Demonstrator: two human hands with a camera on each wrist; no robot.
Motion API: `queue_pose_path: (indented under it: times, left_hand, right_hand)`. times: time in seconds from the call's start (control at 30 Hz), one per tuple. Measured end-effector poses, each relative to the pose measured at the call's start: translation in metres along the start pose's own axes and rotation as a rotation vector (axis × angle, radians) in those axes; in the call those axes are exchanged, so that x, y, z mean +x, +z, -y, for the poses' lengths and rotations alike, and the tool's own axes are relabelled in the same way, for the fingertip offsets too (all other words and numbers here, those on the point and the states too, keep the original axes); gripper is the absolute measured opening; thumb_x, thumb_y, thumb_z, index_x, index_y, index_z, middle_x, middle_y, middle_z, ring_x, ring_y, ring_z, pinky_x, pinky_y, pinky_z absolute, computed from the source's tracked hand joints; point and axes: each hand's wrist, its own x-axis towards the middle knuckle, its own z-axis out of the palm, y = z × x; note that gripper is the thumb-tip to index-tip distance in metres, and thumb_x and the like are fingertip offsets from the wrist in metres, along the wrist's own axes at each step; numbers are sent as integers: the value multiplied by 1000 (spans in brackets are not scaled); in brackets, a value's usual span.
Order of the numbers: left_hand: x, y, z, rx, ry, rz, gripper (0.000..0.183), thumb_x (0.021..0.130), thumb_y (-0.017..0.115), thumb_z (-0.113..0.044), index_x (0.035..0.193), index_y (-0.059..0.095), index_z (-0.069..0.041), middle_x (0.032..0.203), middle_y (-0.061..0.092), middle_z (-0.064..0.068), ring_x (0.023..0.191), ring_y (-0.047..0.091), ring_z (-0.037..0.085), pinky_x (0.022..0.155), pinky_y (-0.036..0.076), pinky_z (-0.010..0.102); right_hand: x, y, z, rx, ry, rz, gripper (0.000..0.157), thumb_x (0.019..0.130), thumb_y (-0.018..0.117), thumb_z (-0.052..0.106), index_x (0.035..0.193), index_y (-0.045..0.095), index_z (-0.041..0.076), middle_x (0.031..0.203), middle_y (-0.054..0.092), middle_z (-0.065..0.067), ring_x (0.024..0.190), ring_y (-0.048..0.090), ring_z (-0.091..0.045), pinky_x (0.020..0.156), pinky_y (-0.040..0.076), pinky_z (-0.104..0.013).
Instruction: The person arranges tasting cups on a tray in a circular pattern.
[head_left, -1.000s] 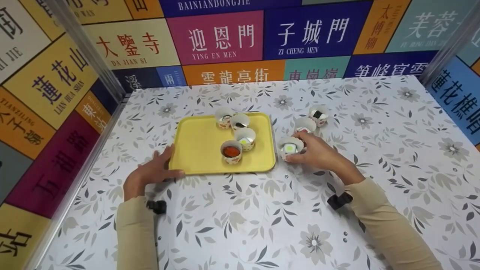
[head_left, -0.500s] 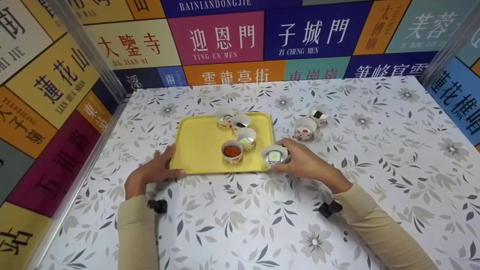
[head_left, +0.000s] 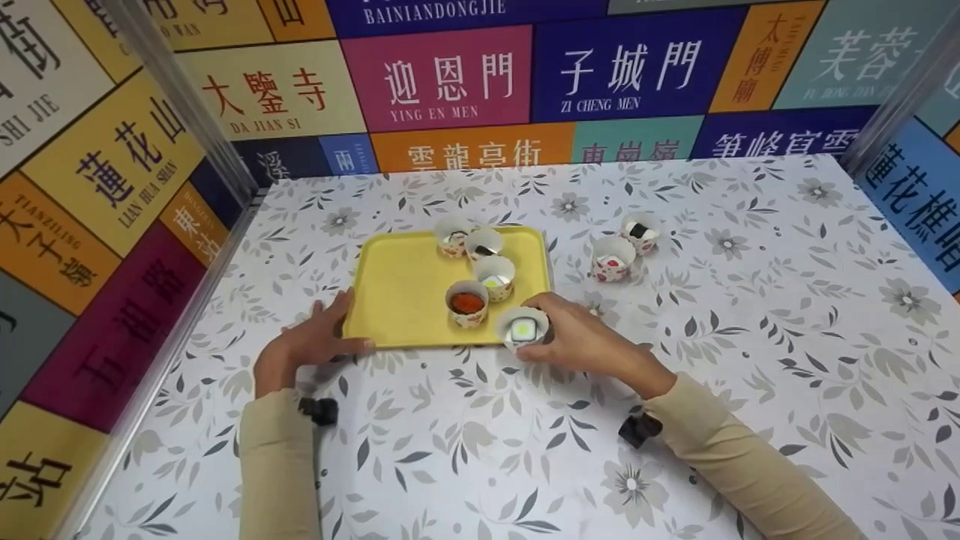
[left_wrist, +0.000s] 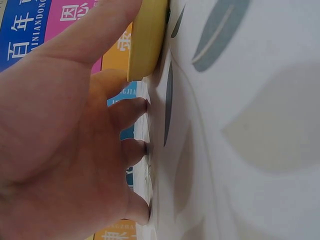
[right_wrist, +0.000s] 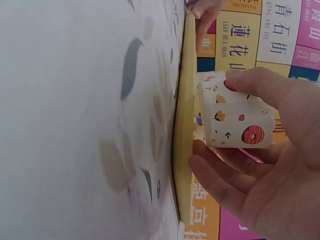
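Observation:
In my right hand (head_left: 581,336) is a patterned paper cup (right_wrist: 235,117), pinched between thumb and fingers. Inside it sits a sushi roll (head_left: 523,330) with a pale green centre. The cup is over the front right corner of a yellow tray (head_left: 401,289), its base close to the tray in the right wrist view. Straight fingers of my left hand (head_left: 315,341) touch the tray's front left corner, thumb along the front edge. On the tray's right half stand several more paper cups, among them one with orange-red filling (head_left: 467,304) and one with a yellow-green centre (head_left: 493,279).
Two paper cups stand on the table right of the tray: one with a red-topped piece (head_left: 613,260), one with a black-banded piece (head_left: 640,232). The floral-patterned table (head_left: 450,450) is bounded by sign-covered walls (head_left: 442,82) at the back and sides.
My right hand has carried the paper cup left and toward me, from beside the two table cups to the tray's front right corner. The left hand stays at the tray.

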Motion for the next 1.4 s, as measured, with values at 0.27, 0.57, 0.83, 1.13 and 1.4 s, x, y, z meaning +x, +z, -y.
queue_pose_path:
  times: [0.27, 0.57, 0.83, 1.13, 1.4]
  left_hand:
    - [1, 0, -2, -35, -49, 7, 116, 82, 72, -63, 160, -8, -33, 169, -18, 7, 152, -24, 39, 118, -7, 71]
    - [1, 1, -1, -26, -77, 4, 115, 81, 71, -65, 159, -8, -37, 168, -19, 7, 153, -23, 38, 119, -5, 72]
    - [0, 1, -1, -29, -46, 4, 115, 81, 71, -64, 160, -7, -34, 169, -15, 6, 153, -24, 39, 117, -8, 73]
    - [1, 1, 0, 12, -42, -6, 117, 80, 69, -68, 161, -7, -31, 169, -15, 11, 153, -21, 41, 117, -3, 74]
    - [0, -1, -1, 24, -50, 3, 114, 83, 68, -67, 161, -8, -31, 169, -15, 11, 153, -21, 41, 116, -4, 75]
  right_hand:
    - [8, 11, 18, 17, -43, 9, 56, 80, 83, 26, 127, 57, 9, 121, 63, -7, 106, 61, -23, 94, 51, -41]
    - [27, 18, 42, 72, -191, 15, 51, 82, 81, 21, 125, 58, 9, 127, 63, -7, 114, 61, -22, 99, 50, -40]
    - [50, 18, 62, 66, -247, 34, 62, 82, 79, 19, 137, 53, 4, 135, 60, -11, 125, 57, -25, 108, 46, -42]
    - [77, 14, 77, 69, -223, 119, 64, 87, 76, 23, 145, 49, 12, 149, 52, -7, 131, 54, -22, 110, 46, -39]
    - [97, 13, 90, 27, -172, 129, 64, 88, 77, 27, 144, 50, 12, 150, 51, -6, 141, 46, -24, 118, 38, -40]
